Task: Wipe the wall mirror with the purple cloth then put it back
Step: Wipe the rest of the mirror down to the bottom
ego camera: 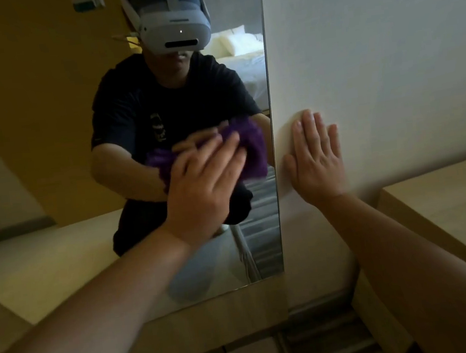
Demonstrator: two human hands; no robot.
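The mirror (46, 125) was mid-wipe: the left hand (204, 188), fingers straight and together, pressed the cloth (251, 145) against its right edge, the right hand (315, 158) lay flat on the wall (370, 44) beside it, and putting the cloth back remained.

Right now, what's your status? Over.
Left hand pressing fluffy purple cloth flat on tall wall mirror. Right hand flat on white wall. Nothing blocking.
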